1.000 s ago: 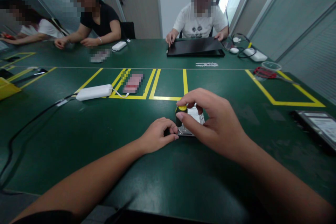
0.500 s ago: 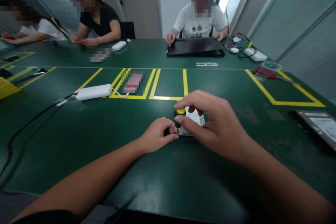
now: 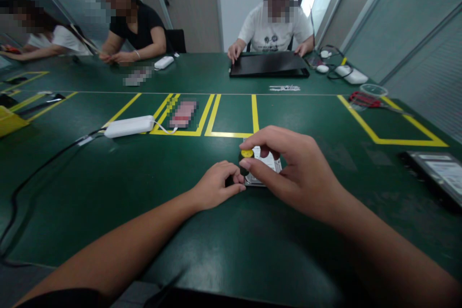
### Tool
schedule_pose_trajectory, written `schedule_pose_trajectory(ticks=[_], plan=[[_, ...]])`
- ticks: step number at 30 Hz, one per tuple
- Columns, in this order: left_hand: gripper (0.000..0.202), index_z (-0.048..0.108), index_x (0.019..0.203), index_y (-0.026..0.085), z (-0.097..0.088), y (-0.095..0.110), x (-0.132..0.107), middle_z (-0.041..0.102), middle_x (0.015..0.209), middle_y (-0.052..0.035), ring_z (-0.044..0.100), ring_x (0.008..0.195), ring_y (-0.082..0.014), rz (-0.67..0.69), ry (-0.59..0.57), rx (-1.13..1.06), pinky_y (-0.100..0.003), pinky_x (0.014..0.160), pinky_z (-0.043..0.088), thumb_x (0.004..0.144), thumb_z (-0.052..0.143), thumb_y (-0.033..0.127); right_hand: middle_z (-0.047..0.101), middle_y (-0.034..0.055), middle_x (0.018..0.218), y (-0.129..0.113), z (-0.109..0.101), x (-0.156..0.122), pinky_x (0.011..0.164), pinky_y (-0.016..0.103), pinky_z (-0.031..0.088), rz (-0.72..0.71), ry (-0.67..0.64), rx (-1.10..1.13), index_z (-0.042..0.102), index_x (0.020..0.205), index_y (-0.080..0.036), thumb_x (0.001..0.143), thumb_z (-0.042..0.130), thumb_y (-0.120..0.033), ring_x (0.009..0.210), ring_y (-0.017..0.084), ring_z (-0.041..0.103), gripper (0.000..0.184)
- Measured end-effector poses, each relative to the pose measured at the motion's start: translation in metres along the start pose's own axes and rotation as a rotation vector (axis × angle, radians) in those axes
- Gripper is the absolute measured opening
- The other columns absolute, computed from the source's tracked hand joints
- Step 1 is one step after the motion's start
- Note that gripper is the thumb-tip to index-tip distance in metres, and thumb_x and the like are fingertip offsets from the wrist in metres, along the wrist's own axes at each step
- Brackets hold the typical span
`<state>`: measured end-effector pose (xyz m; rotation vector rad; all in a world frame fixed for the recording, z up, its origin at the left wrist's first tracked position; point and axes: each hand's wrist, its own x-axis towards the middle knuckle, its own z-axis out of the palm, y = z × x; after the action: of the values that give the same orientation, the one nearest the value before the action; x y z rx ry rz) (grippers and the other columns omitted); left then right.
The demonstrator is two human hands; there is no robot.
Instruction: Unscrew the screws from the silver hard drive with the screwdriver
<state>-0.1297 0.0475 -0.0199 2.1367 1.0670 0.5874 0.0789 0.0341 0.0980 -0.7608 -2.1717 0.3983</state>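
Note:
My right hand (image 3: 301, 173) pinches a short screwdriver (image 3: 247, 154) with a yellow top and dark handle between thumb and index finger. It stands roughly upright over the left part of a small hard drive (image 3: 271, 166), silver with a white label. The screwdriver's tip is hidden. Fingers curled, my left hand (image 3: 216, 185) rests on the green table (image 3: 151, 216) and grips the hard drive's left edge. My right hand covers part of the drive.
A larger hard drive (image 3: 438, 173) lies at the right. A white power strip (image 3: 129, 126) and cable lie at the left, beside a blurred phone (image 3: 183, 114). Across the table, a person holds a black flat panel (image 3: 269, 64). Red-handled pliers (image 3: 364, 99) lie far right.
The screwdriver's yellow top has turned or tilted very slightly in my right fingers. My left hand and the hard drive have stayed in place.

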Motion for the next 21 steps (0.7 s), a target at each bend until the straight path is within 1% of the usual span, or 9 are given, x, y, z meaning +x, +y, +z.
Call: schedule_pose_trajectory(ticks=[4,9,12,16,21], plan=[[0.016,0.063,0.094,0.018,0.0001,0.0010,0.0003,0.067,0.097,-0.0034,0.061,0.091,-0.0201,0.013,0.021,-0.008,-0.034,0.083,0.048,0.085,0.066,0.032,0.065,0.0023,0.094,0.0001,0.0000,0.0006,0.073,0.025,0.042,-0.001,-0.012,0.008,0.064,0.100,-0.015,0.089,0.063,-0.020,0.080,0.012,0.054,0.012],[0.013,0.063,0.091,0.018,-0.0007,0.0037,0.0005,0.066,0.088,-0.0010,0.060,0.085,-0.0188,0.023,0.033,0.022,-0.034,0.083,0.047,0.085,0.067,0.030,0.063,0.0021,0.092,0.0024,0.0005,0.0016,0.074,0.024,0.042,-0.006,0.001,0.011,0.064,0.098,-0.015,0.087,0.069,-0.026,0.082,0.012,0.054,0.016],[0.014,0.064,0.090,0.018,-0.0012,0.0042,0.0003,0.066,0.090,-0.0017,0.060,0.089,-0.0197,0.021,0.039,0.045,-0.035,0.085,0.046,0.085,0.066,0.031,0.064,0.0020,0.092,0.0032,-0.0005,0.0021,0.074,0.024,0.042,-0.008,0.003,0.009,0.065,0.096,-0.015,0.087,0.070,-0.027,0.083,0.012,0.055,0.016],[0.017,0.064,0.090,0.018,-0.0020,0.0040,0.0004,0.066,0.088,-0.0015,0.060,0.085,-0.0188,0.009,0.013,0.035,-0.033,0.082,0.046,0.086,0.065,0.035,0.067,0.0014,0.096,0.0015,-0.0030,0.0017,0.074,0.025,0.043,0.010,-0.029,0.007,0.066,0.100,-0.016,0.089,0.066,-0.023,0.082,0.012,0.057,0.013],[0.016,0.064,0.091,0.017,-0.0029,0.0044,0.0011,0.066,0.088,-0.0014,0.060,0.084,-0.0189,0.022,0.004,0.037,-0.033,0.080,0.045,0.087,0.064,0.033,0.067,0.0008,0.097,-0.0005,-0.0041,0.0012,0.074,0.025,0.044,0.012,-0.042,0.013,0.067,0.102,-0.017,0.086,0.063,-0.017,0.083,0.012,0.059,0.016]])
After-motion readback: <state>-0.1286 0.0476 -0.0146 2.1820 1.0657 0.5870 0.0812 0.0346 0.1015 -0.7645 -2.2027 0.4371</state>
